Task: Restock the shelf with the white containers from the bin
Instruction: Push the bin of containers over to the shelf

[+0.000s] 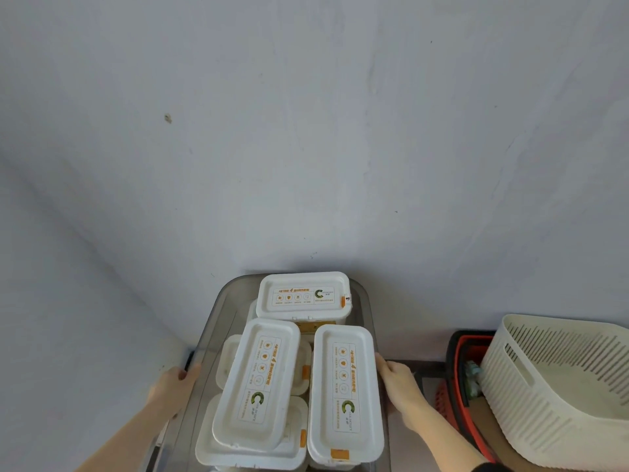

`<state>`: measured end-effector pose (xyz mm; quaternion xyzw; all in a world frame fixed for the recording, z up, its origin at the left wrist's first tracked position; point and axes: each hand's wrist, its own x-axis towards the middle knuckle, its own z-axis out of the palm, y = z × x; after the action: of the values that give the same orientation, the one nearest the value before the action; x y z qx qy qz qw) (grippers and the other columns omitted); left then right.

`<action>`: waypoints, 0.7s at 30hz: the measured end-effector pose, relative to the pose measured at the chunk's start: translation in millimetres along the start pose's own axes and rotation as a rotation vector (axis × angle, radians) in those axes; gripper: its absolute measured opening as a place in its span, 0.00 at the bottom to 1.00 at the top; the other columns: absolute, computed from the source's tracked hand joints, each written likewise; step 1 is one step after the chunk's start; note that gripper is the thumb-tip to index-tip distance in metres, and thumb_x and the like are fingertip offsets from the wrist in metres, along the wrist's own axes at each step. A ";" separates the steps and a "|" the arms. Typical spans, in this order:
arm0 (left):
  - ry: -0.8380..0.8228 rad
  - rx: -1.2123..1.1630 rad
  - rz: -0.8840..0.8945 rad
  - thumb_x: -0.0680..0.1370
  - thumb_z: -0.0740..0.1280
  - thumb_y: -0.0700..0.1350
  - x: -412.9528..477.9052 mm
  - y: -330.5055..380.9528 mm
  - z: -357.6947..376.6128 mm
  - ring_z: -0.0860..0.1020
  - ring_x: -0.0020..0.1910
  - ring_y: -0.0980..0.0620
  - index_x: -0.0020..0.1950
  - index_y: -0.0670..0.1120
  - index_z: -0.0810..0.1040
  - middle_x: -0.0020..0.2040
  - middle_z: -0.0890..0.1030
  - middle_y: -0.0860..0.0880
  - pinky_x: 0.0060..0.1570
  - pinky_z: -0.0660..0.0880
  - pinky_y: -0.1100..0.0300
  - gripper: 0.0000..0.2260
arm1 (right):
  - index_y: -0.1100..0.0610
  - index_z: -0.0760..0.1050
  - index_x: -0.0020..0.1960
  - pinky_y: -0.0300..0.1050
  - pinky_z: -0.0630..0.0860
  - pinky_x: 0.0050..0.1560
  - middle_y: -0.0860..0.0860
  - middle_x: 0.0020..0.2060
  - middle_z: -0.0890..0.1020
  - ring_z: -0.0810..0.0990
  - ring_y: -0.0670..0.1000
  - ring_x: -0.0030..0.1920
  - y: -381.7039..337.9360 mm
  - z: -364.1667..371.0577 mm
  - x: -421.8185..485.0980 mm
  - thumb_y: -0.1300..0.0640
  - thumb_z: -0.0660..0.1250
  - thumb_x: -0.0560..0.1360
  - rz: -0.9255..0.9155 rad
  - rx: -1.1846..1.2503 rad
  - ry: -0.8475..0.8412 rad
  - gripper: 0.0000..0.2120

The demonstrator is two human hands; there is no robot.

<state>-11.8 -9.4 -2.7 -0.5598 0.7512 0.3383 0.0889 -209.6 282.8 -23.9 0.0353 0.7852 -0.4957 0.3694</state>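
Note:
A clear grey plastic bin (pixel 218 321) sits low in the middle, filled with several white rectangular containers bearing orange and green print. One container (pixel 303 294) lies crosswise at the far end; two (pixel 258 383) (pixel 345 390) lie lengthwise on top of others. My left hand (pixel 173 386) grips the bin's left rim, thumb over the edge. My right hand (pixel 396 379) holds the bin's right side, its fingers hidden behind the wall. No shelf is in view.
A cream slotted basket (pixel 551 386) stands at the right, next to a red and black basket (pixel 457 376). A pale grey wall fills the upper view, with a corner running down on the left.

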 end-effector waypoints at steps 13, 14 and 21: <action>-0.118 -0.090 0.021 0.79 0.61 0.42 -44.6 -18.0 -14.3 0.65 0.20 0.51 0.34 0.40 0.68 0.23 0.66 0.46 0.25 0.62 0.63 0.14 | 0.49 0.72 0.55 0.32 0.69 0.40 0.43 0.45 0.78 0.74 0.37 0.44 -0.9 -26.3 -80.5 0.60 0.62 0.77 -0.180 0.027 -0.009 0.10; -0.128 -0.099 0.022 0.79 0.61 0.42 -50.5 -20.4 -15.7 0.64 0.19 0.51 0.33 0.40 0.67 0.23 0.66 0.46 0.25 0.63 0.63 0.15 | 0.48 0.71 0.55 0.32 0.69 0.39 0.42 0.45 0.77 0.74 0.37 0.43 -0.2 -28.6 -87.2 0.61 0.61 0.77 -0.179 0.026 -0.004 0.10; -0.133 -0.094 0.124 0.79 0.61 0.41 -88.9 -12.2 -43.5 0.65 0.18 0.50 0.31 0.41 0.65 0.20 0.66 0.49 0.26 0.63 0.62 0.16 | 0.50 0.75 0.55 0.34 0.72 0.42 0.45 0.45 0.80 0.78 0.40 0.46 -12.7 -44.1 -148.9 0.59 0.62 0.77 -0.218 0.086 0.069 0.09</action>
<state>41.6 31.8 70.7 -0.4921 0.7603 0.4142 0.0910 -131.1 358.2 87.7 -0.0173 0.7746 -0.5648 0.2841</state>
